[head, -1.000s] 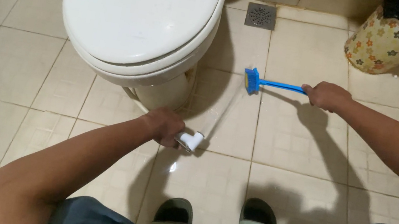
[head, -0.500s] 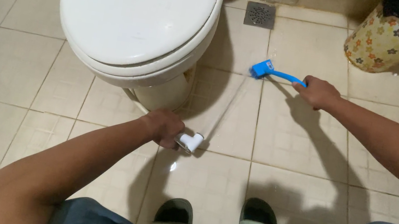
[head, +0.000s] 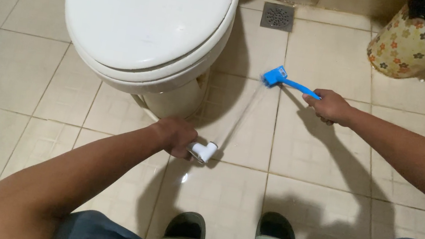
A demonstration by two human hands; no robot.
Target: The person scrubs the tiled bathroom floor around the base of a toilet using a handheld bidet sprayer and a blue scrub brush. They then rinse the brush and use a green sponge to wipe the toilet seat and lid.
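Floor [head: 15, 71] of beige tiles carries a white toilet [head: 149, 18] with closed lid at upper left, a floral bin [head: 411, 46] at upper right, and a square drain [head: 277, 16] between them near the wall. Right hand [head: 331, 106] is closed around the handle of a blue brush [head: 278, 79], whose head rests on the floor just right of the toilet base, below the drain. Left hand [head: 175, 136] is closed around a white sprayer [head: 203, 151] held low beside the toilet base, its nozzle aimed toward the brush head, with a thin water jet [head: 242, 113] running between them.
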